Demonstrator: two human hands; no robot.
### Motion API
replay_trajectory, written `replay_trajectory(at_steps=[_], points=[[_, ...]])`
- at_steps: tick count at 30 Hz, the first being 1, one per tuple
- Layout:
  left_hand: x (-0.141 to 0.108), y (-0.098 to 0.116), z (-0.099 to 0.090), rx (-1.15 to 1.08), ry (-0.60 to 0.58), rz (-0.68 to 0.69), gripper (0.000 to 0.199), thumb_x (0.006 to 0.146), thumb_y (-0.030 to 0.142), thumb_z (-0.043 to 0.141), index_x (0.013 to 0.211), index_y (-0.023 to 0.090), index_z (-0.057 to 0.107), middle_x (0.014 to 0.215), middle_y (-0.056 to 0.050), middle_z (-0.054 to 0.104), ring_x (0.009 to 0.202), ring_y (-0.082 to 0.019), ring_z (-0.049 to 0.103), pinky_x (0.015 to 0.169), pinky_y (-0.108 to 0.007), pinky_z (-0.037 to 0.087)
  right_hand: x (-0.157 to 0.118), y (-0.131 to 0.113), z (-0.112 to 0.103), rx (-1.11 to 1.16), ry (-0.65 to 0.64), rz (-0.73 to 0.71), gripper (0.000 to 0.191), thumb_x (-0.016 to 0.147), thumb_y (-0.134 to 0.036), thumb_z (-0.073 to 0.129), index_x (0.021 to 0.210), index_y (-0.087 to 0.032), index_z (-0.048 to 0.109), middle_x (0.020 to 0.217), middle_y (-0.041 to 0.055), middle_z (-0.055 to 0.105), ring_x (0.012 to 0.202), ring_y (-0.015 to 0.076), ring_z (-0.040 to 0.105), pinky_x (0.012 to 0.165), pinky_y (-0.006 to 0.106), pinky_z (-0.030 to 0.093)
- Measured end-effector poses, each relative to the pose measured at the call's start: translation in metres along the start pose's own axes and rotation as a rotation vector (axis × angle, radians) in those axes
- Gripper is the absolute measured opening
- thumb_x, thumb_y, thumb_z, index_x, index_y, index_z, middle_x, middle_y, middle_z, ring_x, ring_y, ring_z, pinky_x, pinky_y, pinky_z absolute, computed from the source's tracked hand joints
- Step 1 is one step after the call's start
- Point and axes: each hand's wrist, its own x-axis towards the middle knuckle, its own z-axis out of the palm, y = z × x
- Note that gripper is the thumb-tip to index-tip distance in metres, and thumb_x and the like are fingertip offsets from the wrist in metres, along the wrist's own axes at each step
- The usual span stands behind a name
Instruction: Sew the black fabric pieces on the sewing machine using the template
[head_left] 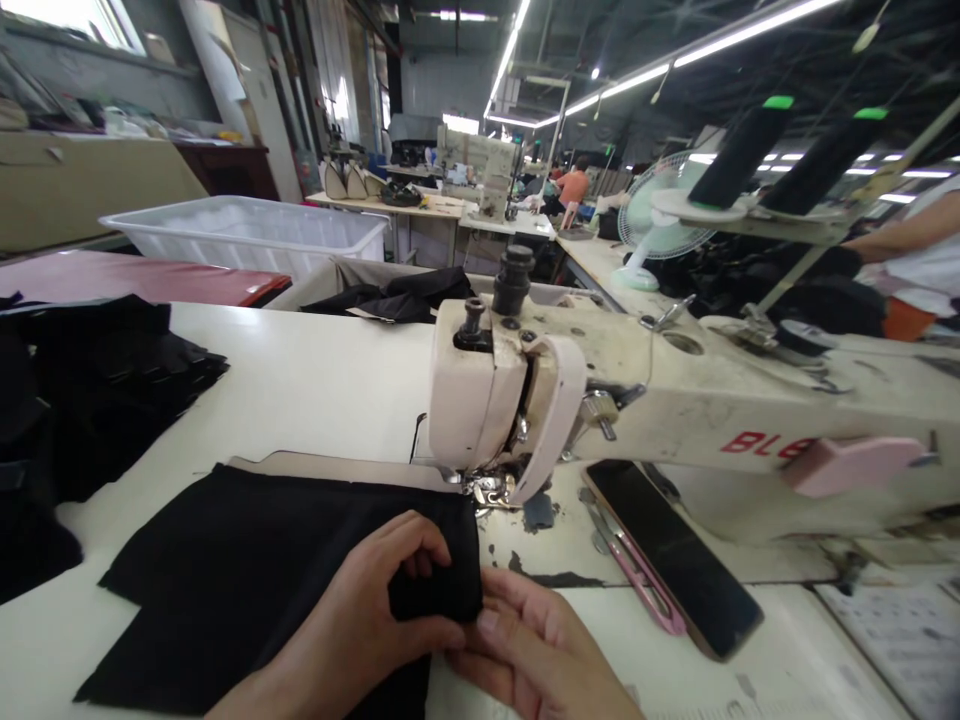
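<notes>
Black fabric [247,570] lies flat on the white worktop [315,380] in the lower left and centre of the frame, its long axis running left to right, with its right-hand end just below and left of the presser foot [491,490] of the sewing machine [675,410]. Both hands meet at that right end. The left hand [375,620] comes in from the bottom centre, palm down, fingers curled and pinching a folded corner of the cloth. The right hand [536,645] lies just to its right at the bottom edge, fingers extended leftward, fingertips touching the same fold from beneath; whether it grips or only steadies I cannot tell. The foot sits up and to the right of the held corner, near it. A dark phone [671,560] and pink snips [637,575] rest further right on the worktop.
</notes>
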Motion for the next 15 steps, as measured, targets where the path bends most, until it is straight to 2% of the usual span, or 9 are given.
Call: replay_trajectory(at_steps=[3,7,11,13,15], points=[[-0.003,0.001,0.003,0.013,0.010,0.048,0.025,0.066,0.015,0.075,0.084,0.018,0.059,0.085,0.001,0.057,0.080,-0.016,0.052,0.073,-0.026,0.042,0.003,-0.001,0.007,0.005,0.023,-0.015,0.043,0.070,-0.034,0.085,0.105,-0.015,0.070,0.093,0.0061,0.072,0.084,0.0132,0.069,0.079,0.022,0.052],[-0.008,0.002,0.011,0.019,0.051,0.123,0.018,0.076,0.006,0.057,0.088,0.019,0.063,0.094,-0.002,0.059,0.090,-0.016,0.056,0.082,-0.027,0.045,0.005,0.000,0.008,-0.018,0.065,-0.018,0.043,0.068,-0.037,0.086,0.102,-0.017,0.070,0.086,0.0033,0.072,0.078,0.0117,0.069,0.078,0.023,0.053],[-0.014,-0.002,0.025,0.159,0.174,0.225,0.016,0.085,0.009,0.048,0.085,0.019,0.061,0.088,-0.005,0.059,0.083,-0.018,0.056,0.074,-0.030,0.047,0.008,0.002,0.008,-0.153,0.050,-0.025,0.049,0.067,-0.047,0.084,0.100,-0.015,0.068,0.082,0.0044,0.071,0.078,0.0161,0.070,0.076,0.027,0.053],[-0.016,-0.007,0.031,0.250,0.263,0.371,0.016,0.090,0.011,0.044,0.086,0.018,0.059,0.085,-0.005,0.058,0.079,-0.018,0.054,0.070,-0.030,0.045,0.009,0.002,0.010,-0.191,0.064,-0.022,0.043,0.068,-0.048,0.082,0.091,-0.015,0.067,0.077,0.0041,0.071,0.076,0.0179,0.070,0.075,0.029,0.053],[-0.017,-0.012,0.032,0.338,0.367,0.580,0.019,0.093,0.010,0.040,0.096,0.017,0.057,0.088,-0.007,0.059,0.083,-0.019,0.052,0.074,-0.032,0.044,0.010,0.001,0.013,-0.202,0.109,-0.014,0.041,0.067,-0.050,0.082,0.083,-0.016,0.066,0.075,0.0029,0.070,0.072,0.0178,0.069,0.073,0.030,0.053]])
